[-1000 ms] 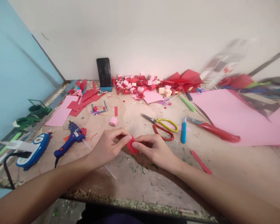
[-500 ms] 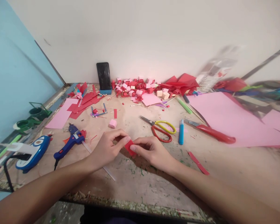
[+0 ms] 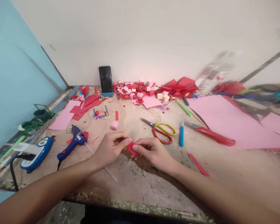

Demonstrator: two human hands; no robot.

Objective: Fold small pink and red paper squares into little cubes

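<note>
A small piece of red paper is pinched between both my hands, above the front middle of the table. My left hand grips its left end between thumb and fingers. On its right end, my right hand presses with the thumb on top and fingers underneath. Parts of the paper are hidden by the fingertips. A pink paper cube lies just beyond my left hand. Scissors with yellow and red handles rest beyond my right hand, their blades pointing to the far left.
A blue hot glue gun lies to the left. Red and pink paper cubes are heaped at the back beside a phone. Rightward are a blue pen-like tube, a red-handled knife and pink sheets.
The view has shifted slightly, so the scene sits a little lower and to the right. Both hands keep their pinch on the red paper, which has turned slightly.
</note>
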